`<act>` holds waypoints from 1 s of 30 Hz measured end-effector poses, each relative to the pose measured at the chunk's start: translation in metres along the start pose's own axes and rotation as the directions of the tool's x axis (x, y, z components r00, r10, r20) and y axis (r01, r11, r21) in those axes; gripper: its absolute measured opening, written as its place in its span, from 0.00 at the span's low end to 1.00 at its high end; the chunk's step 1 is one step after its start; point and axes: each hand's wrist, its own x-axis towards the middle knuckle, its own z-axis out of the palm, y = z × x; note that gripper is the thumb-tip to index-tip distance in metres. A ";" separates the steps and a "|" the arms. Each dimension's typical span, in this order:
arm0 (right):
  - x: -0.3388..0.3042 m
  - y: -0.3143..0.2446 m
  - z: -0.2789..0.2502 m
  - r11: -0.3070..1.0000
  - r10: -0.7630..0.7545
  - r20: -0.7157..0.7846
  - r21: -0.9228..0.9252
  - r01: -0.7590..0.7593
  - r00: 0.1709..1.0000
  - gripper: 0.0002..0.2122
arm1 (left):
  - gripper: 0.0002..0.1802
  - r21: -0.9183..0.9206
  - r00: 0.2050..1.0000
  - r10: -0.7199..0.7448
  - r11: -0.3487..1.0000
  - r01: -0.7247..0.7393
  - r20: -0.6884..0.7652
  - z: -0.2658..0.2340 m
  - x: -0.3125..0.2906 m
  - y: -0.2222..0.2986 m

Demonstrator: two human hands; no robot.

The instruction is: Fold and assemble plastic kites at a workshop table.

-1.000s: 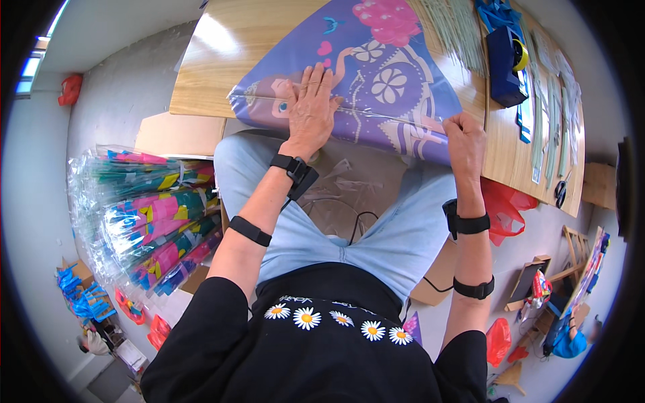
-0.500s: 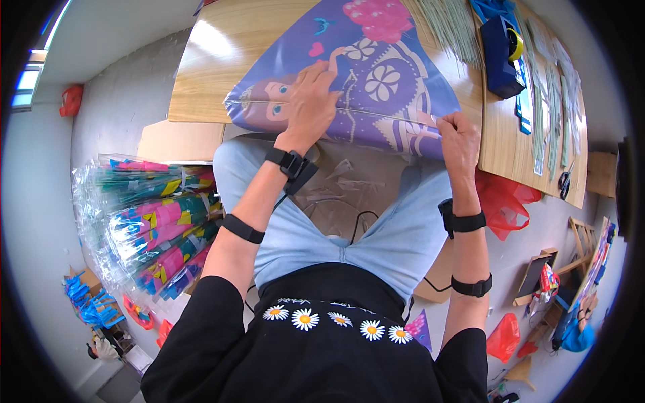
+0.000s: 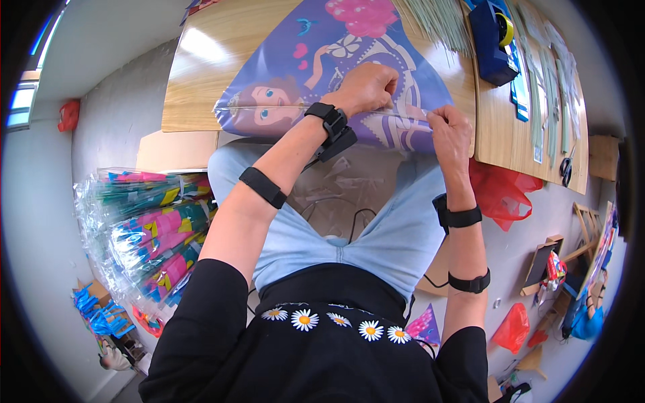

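Note:
A blue-purple printed plastic kite sheet with a cartoon princess lies on the table and hangs over its near edge. A thin pale line, perhaps a rod or seam, crosses it from left to right. My left hand is over the middle of the sheet with its fingers curled in; what they hold, if anything, is hidden. At the sheet's right corner my right hand is closed, thumb and fingers pinching the edge beside the end of that line.
Right of the sheet are a tape dispenser, bundles of thin pale rods and black scissors on the wooden table. Plastic-wrapped bundles stand at left. A red bag hangs below the table's right part.
My left hand has slid right along the sheet, from the princess's face to its middle, and its fingers have curled. My right hand keeps its pinch at the corner.

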 end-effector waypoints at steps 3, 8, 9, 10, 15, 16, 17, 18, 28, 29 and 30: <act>0.000 0.003 -0.001 1.000 -0.007 -0.010 0.000 0.007 1.000 0.07 | 0.14 0.029 1.000 0.001 1.000 -0.001 0.005 0.000 0.000 0.003; 0.001 0.009 0.002 1.000 0.004 0.000 0.009 -0.004 1.000 0.07 | 0.15 0.051 1.000 -0.024 0.998 0.024 0.004 0.001 0.000 0.002; 0.001 0.009 0.002 1.000 0.007 -0.001 0.012 -0.007 1.000 0.07 | 0.15 0.041 1.000 -0.027 0.999 0.027 0.009 0.001 0.000 0.000; 0.001 0.008 0.002 1.000 0.007 0.000 0.012 -0.007 1.000 0.07 | 0.15 0.030 0.999 -0.031 0.999 0.030 0.013 0.001 0.001 -0.001; 0.000 0.008 0.001 0.998 -0.047 -0.013 -0.039 0.047 0.999 0.07 | 0.15 -0.010 0.998 -0.040 0.999 0.040 0.040 -0.002 0.005 -0.002; -0.001 0.007 0.000 0.998 -0.047 -0.013 -0.039 0.046 0.999 0.07 | 0.15 -0.011 0.998 -0.049 0.999 0.049 0.044 -0.002 0.005 -0.002; -0.002 0.004 0.000 0.998 -0.041 -0.007 -0.042 0.041 0.999 0.07 | 0.15 -0.011 0.998 -0.049 0.999 0.050 0.045 -0.003 0.006 -0.002; -0.002 0.002 -0.001 0.998 -0.036 -0.002 -0.044 0.036 0.999 0.07 | 0.16 0.000 0.997 -0.048 0.999 0.048 0.059 -0.004 0.006 -0.001; -0.002 0.004 0.000 0.998 -0.034 -0.017 -0.050 0.033 0.999 0.07 | 0.17 0.083 0.994 -0.066 0.995 0.060 0.082 -0.003 0.010 0.001; -0.001 0.006 0.002 0.997 -0.045 -0.025 -0.059 0.044 0.999 0.07 | 0.17 0.083 0.994 -0.066 0.995 0.059 0.083 -0.002 0.010 0.001; -0.001 0.007 0.002 0.996 -0.056 -0.033 -0.068 0.054 0.998 0.07 | 0.17 0.086 0.995 -0.060 0.995 0.054 0.077 -0.002 0.010 0.001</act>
